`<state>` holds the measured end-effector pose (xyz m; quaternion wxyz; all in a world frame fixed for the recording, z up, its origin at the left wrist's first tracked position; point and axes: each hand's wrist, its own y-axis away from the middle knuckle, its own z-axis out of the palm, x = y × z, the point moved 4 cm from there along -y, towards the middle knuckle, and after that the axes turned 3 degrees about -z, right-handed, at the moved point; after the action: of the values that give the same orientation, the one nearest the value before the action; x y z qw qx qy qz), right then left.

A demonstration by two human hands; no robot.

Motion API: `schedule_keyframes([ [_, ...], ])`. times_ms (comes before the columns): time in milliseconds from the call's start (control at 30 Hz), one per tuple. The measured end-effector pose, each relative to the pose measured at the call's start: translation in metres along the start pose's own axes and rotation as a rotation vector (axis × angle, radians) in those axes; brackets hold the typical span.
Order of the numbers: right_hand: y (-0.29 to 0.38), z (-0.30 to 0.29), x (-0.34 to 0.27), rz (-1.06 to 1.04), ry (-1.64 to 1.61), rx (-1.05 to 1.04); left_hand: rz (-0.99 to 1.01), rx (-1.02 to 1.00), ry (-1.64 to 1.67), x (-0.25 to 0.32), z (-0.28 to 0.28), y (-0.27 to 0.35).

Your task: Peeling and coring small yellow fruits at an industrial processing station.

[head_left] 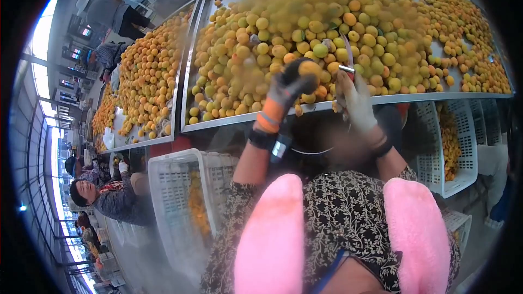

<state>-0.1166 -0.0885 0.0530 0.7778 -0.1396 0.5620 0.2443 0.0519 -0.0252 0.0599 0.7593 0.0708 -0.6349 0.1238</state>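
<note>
My left hand point(288, 81), in a dark and grey glove with an orange cuff, grips a yellow apricot point(309, 69) between thumb and fingers. To its right, my right hand point(354, 100) wears a white, stained glove. It is closed on a knife-like tool point(347, 68) with a thin curved blade, a shiny metal collar and a bit of red handle showing. The blade points away over the fruit. Both hands are above the near edge of a metal-rimmed table point(253, 117) heaped with yellow-green and orange apricots point(261, 36).
Left of me stands a white plastic crate point(175, 159) with cut fruit inside; another crate point(470, 163) is at right. A second table point(175, 106) of apricots adjoins on the left. A person point(118, 196) sits beyond the left crate. A dark, blurred container opening lies below my hands.
</note>
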Motion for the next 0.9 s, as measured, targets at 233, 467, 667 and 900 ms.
schedule_keyframes([
  [233,0.006,0.027,-0.013,-0.197,0.234,0.046,0.192,0.157,-0.058,0.004,0.038,0.041],
  [467,0.030,0.007,-0.003,-0.345,0.316,-0.055,0.154,0.172,0.171,0.025,0.027,0.054],
  [667,0.056,0.017,-0.017,-0.432,0.612,-0.224,0.169,0.166,0.166,0.028,0.023,0.057],
  [900,0.053,0.017,-0.012,-0.260,0.653,-0.265,0.211,0.221,0.058,0.026,0.021,0.056],
])
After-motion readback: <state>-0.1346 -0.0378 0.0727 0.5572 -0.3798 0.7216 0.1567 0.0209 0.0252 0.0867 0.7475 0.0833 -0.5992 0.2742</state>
